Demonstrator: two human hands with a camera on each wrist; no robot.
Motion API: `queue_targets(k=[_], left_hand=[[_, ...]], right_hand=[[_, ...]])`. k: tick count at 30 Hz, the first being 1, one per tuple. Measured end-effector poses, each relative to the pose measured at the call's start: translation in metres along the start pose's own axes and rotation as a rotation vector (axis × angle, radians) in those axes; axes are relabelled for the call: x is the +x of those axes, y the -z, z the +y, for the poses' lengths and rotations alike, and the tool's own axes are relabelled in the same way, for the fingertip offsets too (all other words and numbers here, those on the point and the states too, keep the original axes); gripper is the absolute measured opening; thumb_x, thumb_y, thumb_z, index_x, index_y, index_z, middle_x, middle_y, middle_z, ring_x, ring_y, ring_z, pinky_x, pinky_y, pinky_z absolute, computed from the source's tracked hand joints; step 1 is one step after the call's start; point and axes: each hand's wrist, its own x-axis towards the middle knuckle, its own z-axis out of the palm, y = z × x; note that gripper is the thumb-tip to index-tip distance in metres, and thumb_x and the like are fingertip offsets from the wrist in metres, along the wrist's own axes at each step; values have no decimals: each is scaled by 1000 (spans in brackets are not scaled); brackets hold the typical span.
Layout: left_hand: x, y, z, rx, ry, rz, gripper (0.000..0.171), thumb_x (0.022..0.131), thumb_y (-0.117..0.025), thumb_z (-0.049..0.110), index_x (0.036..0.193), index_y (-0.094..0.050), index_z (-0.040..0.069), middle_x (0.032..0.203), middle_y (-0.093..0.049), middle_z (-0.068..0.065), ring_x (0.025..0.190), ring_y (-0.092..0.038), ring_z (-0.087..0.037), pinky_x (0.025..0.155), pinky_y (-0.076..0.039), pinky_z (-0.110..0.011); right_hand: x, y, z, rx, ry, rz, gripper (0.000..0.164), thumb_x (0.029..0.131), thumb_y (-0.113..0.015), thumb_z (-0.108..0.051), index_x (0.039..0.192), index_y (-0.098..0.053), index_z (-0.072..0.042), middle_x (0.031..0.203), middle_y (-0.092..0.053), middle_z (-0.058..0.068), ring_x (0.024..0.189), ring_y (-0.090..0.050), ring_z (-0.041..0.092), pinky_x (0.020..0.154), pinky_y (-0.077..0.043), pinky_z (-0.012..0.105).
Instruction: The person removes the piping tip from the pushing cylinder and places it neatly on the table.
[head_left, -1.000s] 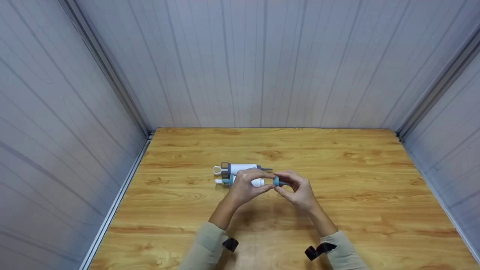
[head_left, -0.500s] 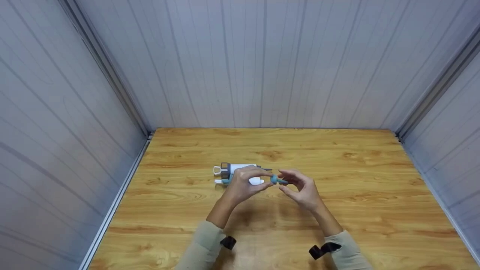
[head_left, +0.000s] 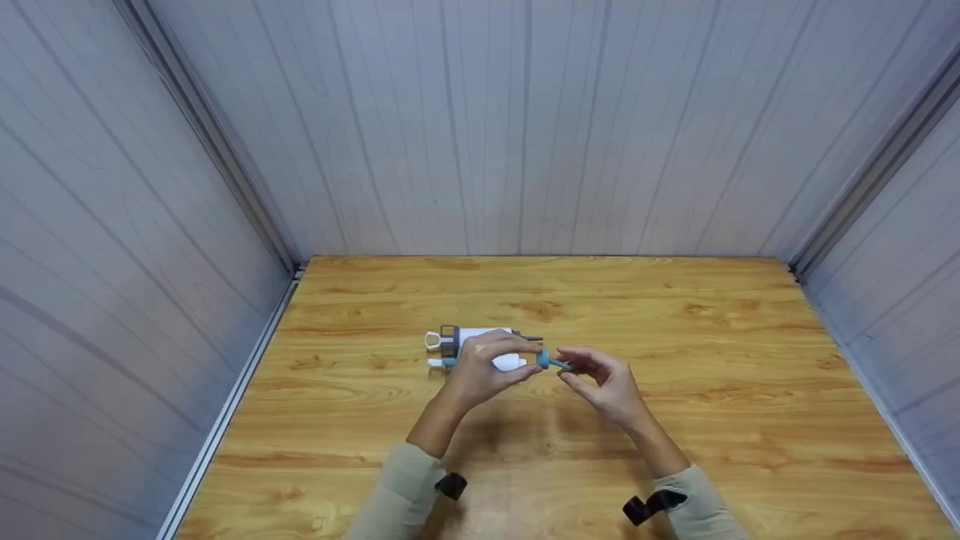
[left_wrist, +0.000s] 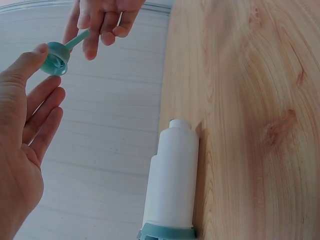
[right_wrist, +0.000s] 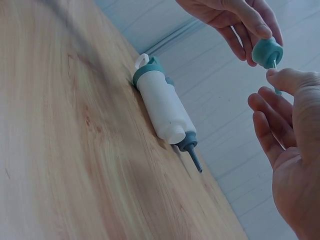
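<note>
With the left hand (head_left: 480, 367), pinches the teal nozzle cap (head_left: 544, 359) by its wide collar (left_wrist: 55, 59), thumb on one side, fingertips on the other. With the right hand (head_left: 609, 382), reaches around the slender stem (left_wrist: 77, 39), thumb and fingers close about it; cannot tell from these views whether clamped on it or only touching. Keeps the cap up off the table (head_left: 675, 420), between the two hands, stem slanting toward the right hand, hollow mouth (left_wrist: 56, 65) turned toward the left wrist camera. Close by, on the table, has the teal-rimmed white bottle (head_left: 507, 362) lying on its side, bare nose (left_wrist: 180, 124) pointing rightward in the head view; alongside it, a second white bottle (head_left: 480, 337) with a dark nozzle (right_wrist: 189, 142) on its end. To handle the small piece well, probably best to let the left pinch bear the load and to use the right fingers only for guiding. Press the collar evenly from opposite sides, without pinching hard enough to squash the rim. Nudge the stem from near the collar rather than from the tip, so as not to bend or lever it out of the left pinch. Turn in small moves, and before loosening either hand make sure of firm contact with the other. Keep fingertips clear of the hollow mouth, and work low over the table in case of a slip.
</note>
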Motion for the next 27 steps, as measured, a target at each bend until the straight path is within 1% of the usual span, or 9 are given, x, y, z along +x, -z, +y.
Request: queue_targets(k=[8,14,17,22,27], left_hand=[[-1,-1,1,-8,11,-24,24,92,-96,16,114,-89,11,108,-89,-6,99,-85,-21,91,-70,-34],[-2,1,2,-14,14,-44,24,93,-94,16,116,-89,10,108,-89,-7,100,-85,-22,91,-70,-35],[-2,1,2,-11,12,-44,24,93,-94,16,116,-89,10,109,-89,-7,100,-85,-22,91,-70,-35],[-1,1,1,-15,18,-43,25,92,-95,15,115,-89,8,109,-89,-7,100,-85,-23,90,-70,-36],[-1,1,1,-41,39,-51,26,92,-95,17,115,-88,7,108,-89,-8,100,-85,-23,92,-70,-36]], right_hand=[[-1,0,-1,69,-25,25,26,95,-69,25,120,-71,24,119,-83,-10,107,-80,5,92,-65,18],[0,1,-2,87,-15,18,22,98,-67,23,116,-77,18,113,-82,-8,100,-81,12,89,-65,18],[0,2,-2,87,-5,16,22,97,-67,23,115,-78,18,113,-82,-7,100,-81,14,89,-65,18],[1,2,-4,80,-1,22,21,96,-68,24,113,-78,18,113,-81,-8,102,-79,8,89,-64,17],[3,1,-6,85,-2,37,19,96,-68,24,111,-78,18,115,-81,-9,106,-78,4,91,-65,18]])
